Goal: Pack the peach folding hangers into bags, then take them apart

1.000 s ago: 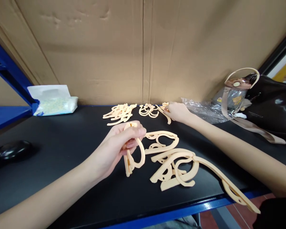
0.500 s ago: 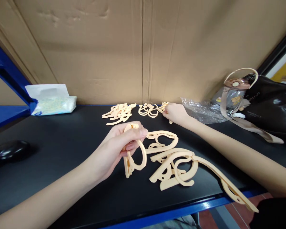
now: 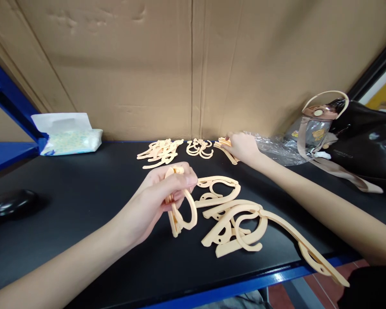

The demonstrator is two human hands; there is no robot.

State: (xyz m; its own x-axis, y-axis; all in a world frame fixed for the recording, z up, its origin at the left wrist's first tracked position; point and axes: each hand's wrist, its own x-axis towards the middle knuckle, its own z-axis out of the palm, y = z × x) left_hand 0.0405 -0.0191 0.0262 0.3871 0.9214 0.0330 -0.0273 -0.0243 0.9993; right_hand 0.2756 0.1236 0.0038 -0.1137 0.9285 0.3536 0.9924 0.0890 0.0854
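Note:
My left hand [image 3: 165, 189] is closed around a folded cream plastic hanger [image 3: 190, 210], whose curved hook hangs out below the fingers. Over at the back, my right hand [image 3: 244, 148] touches a pile of long cream hanger arms [image 3: 230, 157]; its fingertips are partly hidden among them, so their grip is unclear. To the left of that pile lie several loose hooks [image 3: 199, 149], and farther left a heap of hanger arms [image 3: 161, 152]. Assembled folding hangers [image 3: 241, 214] lie overlapping between my forearms, one with an arm [image 3: 309, 242] stretched out past the table's front edge.
A tissue pack [image 3: 72, 137] stands at the back left, with a black computer mouse [image 3: 14, 202] nearer me. Clear plastic wrap [image 3: 273, 148], a strapped water bottle [image 3: 317, 124] and a black bag [image 3: 366, 146] occupy the right. Cardboard [image 3: 131, 68] walls the back.
My right hand has shifted slightly right over the pile of hanger arms, uncovering more of them. The left hand keeps the folded hanger almost where it was.

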